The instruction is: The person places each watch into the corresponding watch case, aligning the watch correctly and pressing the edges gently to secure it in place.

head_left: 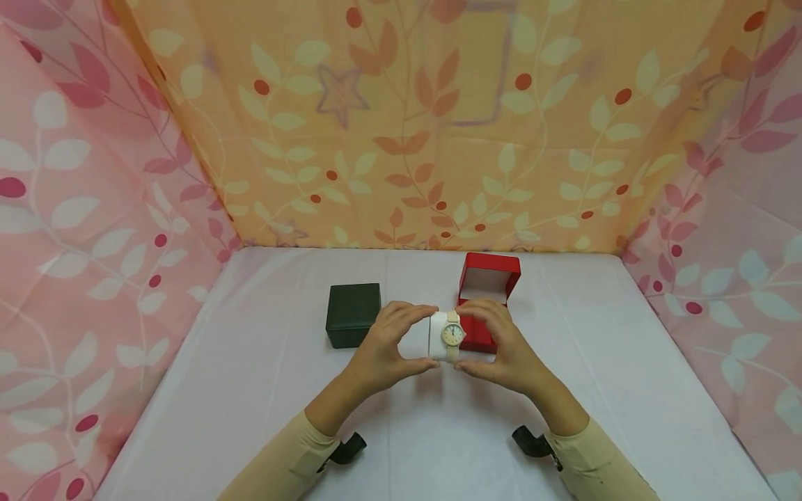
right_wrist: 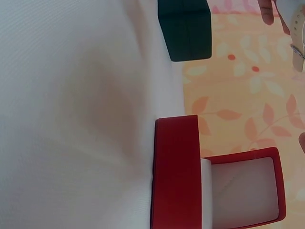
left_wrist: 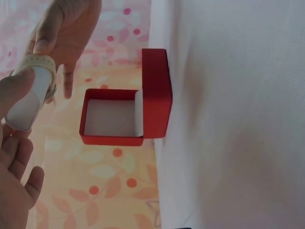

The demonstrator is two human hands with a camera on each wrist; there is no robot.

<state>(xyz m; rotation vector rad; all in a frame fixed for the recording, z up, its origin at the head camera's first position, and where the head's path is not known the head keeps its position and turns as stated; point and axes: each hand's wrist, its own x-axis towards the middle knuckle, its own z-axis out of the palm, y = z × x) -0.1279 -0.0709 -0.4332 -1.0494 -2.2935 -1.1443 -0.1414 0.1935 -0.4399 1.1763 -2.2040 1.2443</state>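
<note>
The watch (head_left: pixel 452 337) on its white cushion (head_left: pixel 439 337) is pinched by fingers of the left hand (head_left: pixel 383 344) and right hand (head_left: pixel 509 346), its dial (head_left: pixel 452 334) best left untouched.

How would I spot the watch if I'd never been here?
On the white-covered table, find the open red box. Just in front of it, the person's left grip and right grip hold up a white cushion with the watch around it. Its round, pale face and cream strap set it apart from the red box and the closed green box.

Watch buckle (right_wrist: pixel 298 51) metal; tablecloth (left_wrist: pixel 243 95) matt, finely woven.
</note>
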